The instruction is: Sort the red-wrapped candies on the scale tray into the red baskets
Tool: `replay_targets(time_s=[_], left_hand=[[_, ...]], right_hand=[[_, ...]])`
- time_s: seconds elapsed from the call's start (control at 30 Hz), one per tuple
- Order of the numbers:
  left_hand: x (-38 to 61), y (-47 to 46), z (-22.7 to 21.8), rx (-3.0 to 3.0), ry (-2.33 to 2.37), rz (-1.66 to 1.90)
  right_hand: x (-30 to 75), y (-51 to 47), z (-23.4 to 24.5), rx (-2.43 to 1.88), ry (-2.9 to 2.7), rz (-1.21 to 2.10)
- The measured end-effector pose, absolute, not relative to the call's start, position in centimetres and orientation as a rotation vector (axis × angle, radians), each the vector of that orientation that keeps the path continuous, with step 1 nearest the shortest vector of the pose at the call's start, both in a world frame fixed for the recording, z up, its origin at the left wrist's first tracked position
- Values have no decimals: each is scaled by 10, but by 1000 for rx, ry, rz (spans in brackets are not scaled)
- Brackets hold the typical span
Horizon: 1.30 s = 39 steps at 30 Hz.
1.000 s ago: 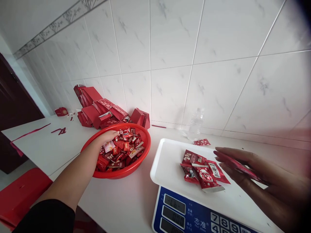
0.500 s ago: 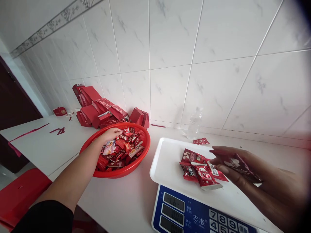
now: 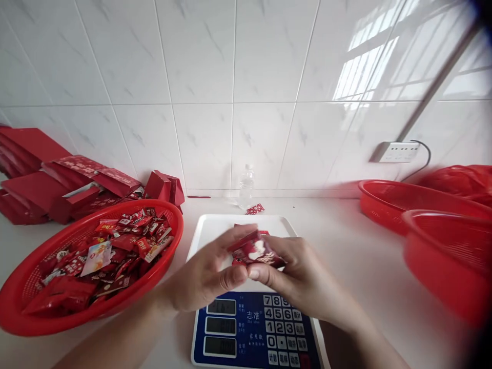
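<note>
The scale (image 3: 253, 328) has a blue front panel with the characters 志准 printed in white beside its three small display windows (their figures are too dim to read). To the right of the windows sit white keys with the digits 7 8 9, 4 5 6, 1 2 3 and 0. The lowest keys carry writing too small to make out.

Both hands meet over the scale's white tray (image 3: 209, 228). The left hand (image 3: 209, 277) and right hand (image 3: 295, 274) hold a small bunch of red candy packets (image 3: 255, 251) between them. Each hand pinches it between thumb and curled fingers, and the left thumb tip touches the right fingers. The packets are lifted just above the tray and show white print, blurred past reading.

A red basket (image 3: 92, 318) of wrapped candies stands just left of the scale, their labels too small to read. Behind it lies a heap of red boxes (image 3: 77, 179). A clear bottle (image 3: 246, 185) and one loose packet (image 3: 255, 208) stand by the tiled wall behind the tray. Two more red baskets (image 3: 442, 241) sit at the right, below a white power strip (image 3: 395, 152).
</note>
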<state>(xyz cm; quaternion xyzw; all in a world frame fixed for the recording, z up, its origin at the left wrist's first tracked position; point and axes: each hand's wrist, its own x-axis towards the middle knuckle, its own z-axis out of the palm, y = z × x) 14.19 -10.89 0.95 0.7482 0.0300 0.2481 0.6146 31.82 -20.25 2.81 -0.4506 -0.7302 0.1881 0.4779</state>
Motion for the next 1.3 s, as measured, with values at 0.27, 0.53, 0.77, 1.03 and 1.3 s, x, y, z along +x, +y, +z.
replay_targets(time_s=[0.27, 0.53, 0.77, 1.03, 1.3], left_hand=[[167, -121, 2, 1497, -43, 623], [146, -105, 27, 975, 274, 1212], [127, -84, 40, 875, 420, 1311], [122, -87, 39, 944, 395, 1298], [123, -89, 41, 941, 374, 1278]], right_hand=[[312, -207, 27, -1072, -1734, 529], [359, -207, -10, -1699, -1538, 285], [362, -182, -37, -1877, -1737, 387], [344, -177, -34, -1794, -1860, 329], [371, -186, -34, -1863, -1541, 126]])
